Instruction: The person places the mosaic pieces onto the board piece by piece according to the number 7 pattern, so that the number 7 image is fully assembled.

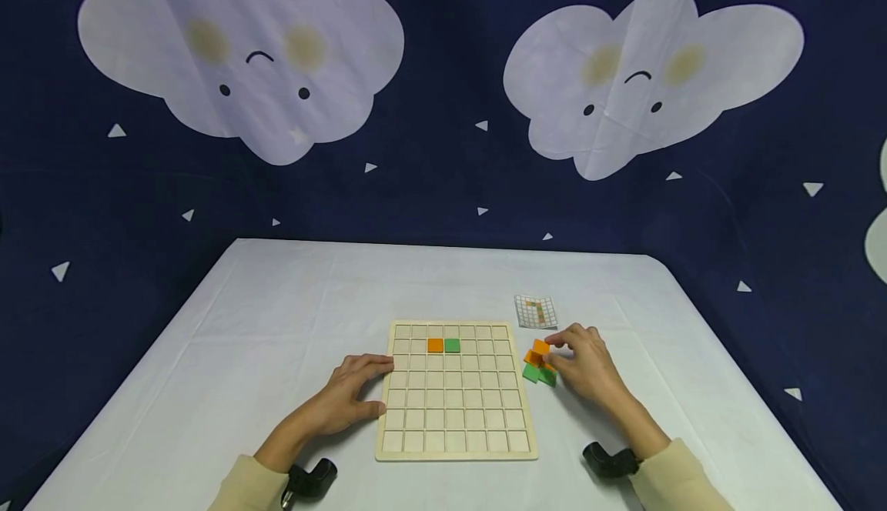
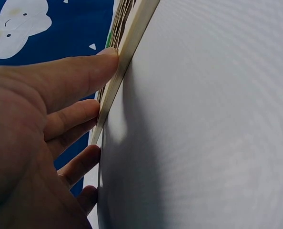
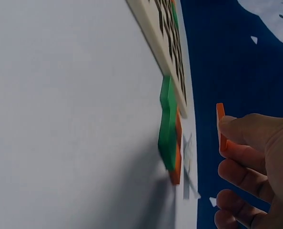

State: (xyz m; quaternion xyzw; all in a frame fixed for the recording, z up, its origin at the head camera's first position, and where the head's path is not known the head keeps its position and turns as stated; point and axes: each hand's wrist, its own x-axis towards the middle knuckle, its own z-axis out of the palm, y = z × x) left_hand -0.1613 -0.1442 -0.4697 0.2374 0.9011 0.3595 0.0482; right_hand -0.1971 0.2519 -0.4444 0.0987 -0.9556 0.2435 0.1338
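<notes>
A square wooden grid board (image 1: 453, 399) lies on the table, with an orange tile (image 1: 435, 345) and a green tile (image 1: 452, 345) side by side in its second row from the far edge. My left hand (image 1: 343, 397) rests against the board's left edge, thumb and fingers extended and touching the rim. Between thumb and fingers, my right hand (image 1: 585, 361) pinches another orange tile (image 3: 221, 126), raised above the small pile to the right of the board. Green tiles (image 3: 168, 126) and orange ones make up that pile, partly hidden by one another.
A small card (image 1: 537, 312) printed with a coloured grid pattern lies beyond the pile, right of the board's far corner. White cloth (image 1: 277, 295) covers the table. Behind it hangs a dark blue backdrop (image 1: 443, 188) with clouds.
</notes>
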